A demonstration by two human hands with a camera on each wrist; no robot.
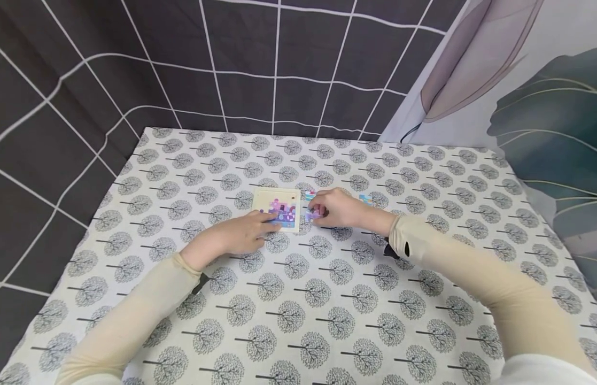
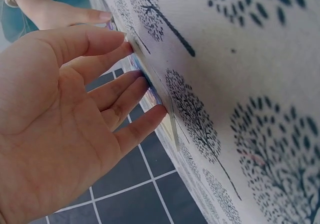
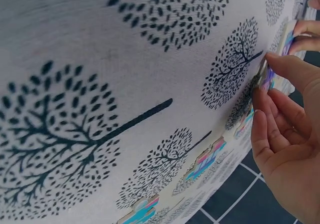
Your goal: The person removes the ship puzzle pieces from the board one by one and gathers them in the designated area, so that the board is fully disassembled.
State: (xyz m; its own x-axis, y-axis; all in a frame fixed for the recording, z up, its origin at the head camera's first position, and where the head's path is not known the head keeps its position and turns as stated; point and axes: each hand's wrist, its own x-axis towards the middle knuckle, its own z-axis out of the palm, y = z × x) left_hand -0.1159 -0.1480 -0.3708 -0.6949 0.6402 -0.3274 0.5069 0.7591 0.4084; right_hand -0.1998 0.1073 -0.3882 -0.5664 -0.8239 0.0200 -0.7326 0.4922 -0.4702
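A square cream puzzle board [image 1: 263,197] lies on the table, with joined pink, purple and blue pieces [image 1: 285,213] filling its lower right part. My left hand [image 1: 238,233] rests on the board's lower left, fingers extended; in the left wrist view the fingertips [image 2: 159,109] touch the board's near side. Just right of the board, my right hand [image 1: 343,207] pinches a purple jigsaw piece [image 3: 267,77] between thumb and fingers, partly covering it. A blue-striped loose piece [image 1: 309,195] lies beside the right fingers.
More loose blue and pink jigsaw pieces [image 1: 365,199] lie beyond the right wrist; two of these pieces [image 3: 206,160] show in the right wrist view. A white cloth with tree prints [image 1: 298,315] covers the table. Behind it hangs a dark grid-patterned curtain [image 1: 245,53].
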